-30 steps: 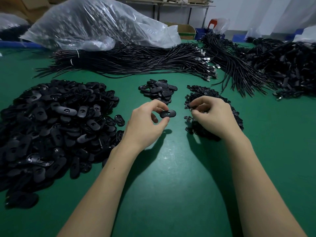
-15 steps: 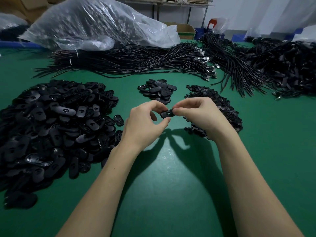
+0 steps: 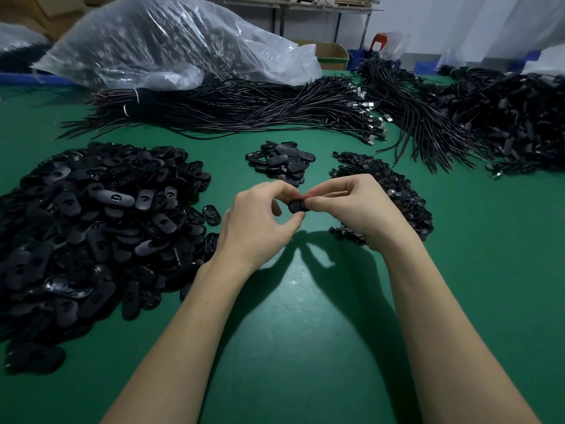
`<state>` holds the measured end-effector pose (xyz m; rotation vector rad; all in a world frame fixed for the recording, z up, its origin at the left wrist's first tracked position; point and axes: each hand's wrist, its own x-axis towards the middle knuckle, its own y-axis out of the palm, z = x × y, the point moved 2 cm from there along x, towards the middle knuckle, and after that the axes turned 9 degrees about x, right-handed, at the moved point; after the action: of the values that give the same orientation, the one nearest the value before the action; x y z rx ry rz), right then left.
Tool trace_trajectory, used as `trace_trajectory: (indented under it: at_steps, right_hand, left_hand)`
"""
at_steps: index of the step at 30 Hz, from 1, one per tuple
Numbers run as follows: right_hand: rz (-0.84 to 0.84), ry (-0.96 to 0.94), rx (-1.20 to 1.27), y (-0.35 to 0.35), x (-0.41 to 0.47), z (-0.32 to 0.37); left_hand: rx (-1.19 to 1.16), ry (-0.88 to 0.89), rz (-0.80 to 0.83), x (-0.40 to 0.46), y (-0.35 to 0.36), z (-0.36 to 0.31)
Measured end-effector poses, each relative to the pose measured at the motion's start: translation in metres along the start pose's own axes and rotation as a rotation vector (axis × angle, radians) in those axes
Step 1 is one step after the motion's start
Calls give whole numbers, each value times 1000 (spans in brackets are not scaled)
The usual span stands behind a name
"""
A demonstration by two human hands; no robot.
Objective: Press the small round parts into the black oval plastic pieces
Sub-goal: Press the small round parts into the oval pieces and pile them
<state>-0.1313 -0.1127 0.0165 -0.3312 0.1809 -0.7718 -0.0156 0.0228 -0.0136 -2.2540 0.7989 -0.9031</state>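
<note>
My left hand (image 3: 260, 221) pinches a black oval plastic piece (image 3: 296, 205) between thumb and forefinger above the green table (image 3: 305, 316). My right hand (image 3: 354, 206) meets it from the right, its thumb and forefinger pinched on the piece's right end; any small round part between them is hidden by the fingertips. A large heap of black oval pieces (image 3: 91, 234) lies to the left. A pile of small round parts (image 3: 391, 185) lies behind my right hand. A small pile of oval pieces (image 3: 281, 162) sits just beyond both hands.
Bundles of black cables (image 3: 244, 111) stretch across the back of the table, with more cables (image 3: 504, 130) at the right. A big clear plastic bag (image 3: 171, 44) lies behind them. A cardboard box (image 3: 330, 55) and blue bins stand further back.
My right hand left the pile of small round parts, moved left and closed on the oval piece held by my left hand. The left hand stayed nearly still.
</note>
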Motion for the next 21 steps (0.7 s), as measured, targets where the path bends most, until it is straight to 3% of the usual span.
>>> trace_trajectory:
  at_steps: [15,21]
  right_hand:
    - [0,40,22,0,-2,-5]
    - [96,130,138,-5,-3,-11]
  left_hand:
    - [-28,37,25,0,-2,2]
    - [-195,-15,118,3,-3,6]
